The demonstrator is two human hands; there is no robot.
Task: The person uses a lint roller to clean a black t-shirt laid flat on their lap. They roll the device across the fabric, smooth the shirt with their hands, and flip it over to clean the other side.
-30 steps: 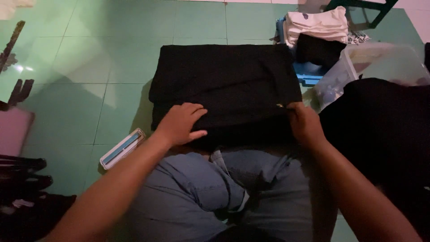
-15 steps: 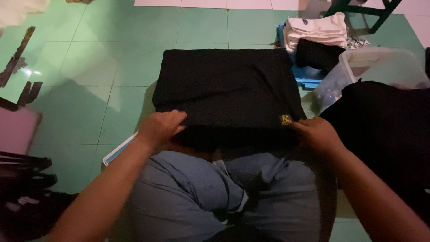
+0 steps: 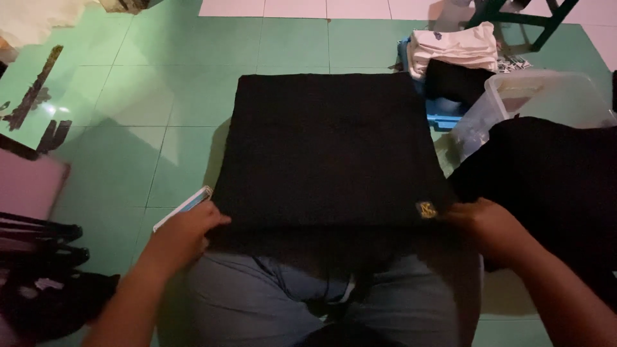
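Both hands are pinching the black folded garment point(image 3: 328, 148) at its near corners, left hand point(image 3: 183, 234), right hand point(image 3: 488, 225); keeping edges aligned and tension even seems best.

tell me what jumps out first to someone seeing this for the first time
A big black folded garment fills the middle, spread square on the green tiled floor, with a small gold emblem at its near right corner. The left hand and right hand grip its near corners above the person's grey-trousered lap. At the upper right sit a pile of folded white and black clothes and a clear plastic tub.
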